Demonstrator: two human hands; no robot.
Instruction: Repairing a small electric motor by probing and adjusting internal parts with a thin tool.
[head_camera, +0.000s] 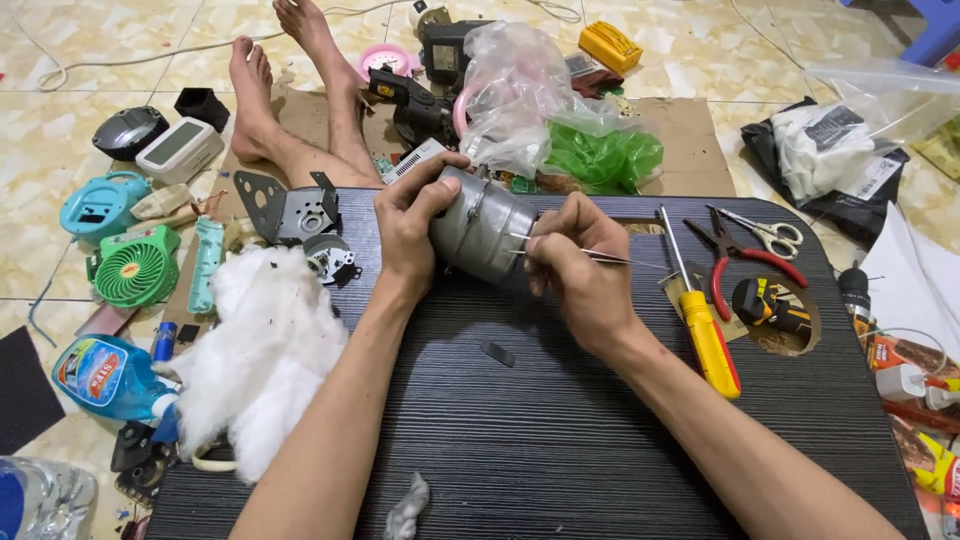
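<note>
The grey motor (483, 235) sits above the table (560, 440), clamped in your left hand (408, 232), long axis slanting toward your right hand (580, 262), whose fingers pinch tweezers (600, 258) at its near end.

hands 2 (410, 225) | motor 1 (485, 230) | screwdriver 1 (705, 330) | scissors 1 (765, 232) | pliers 1 (735, 262)

both forearms bare, no sleeves, no watch or rings on left hand (407, 225) or right hand (580, 265); legs & feet (262, 95) bare too, no shoes.
</note>
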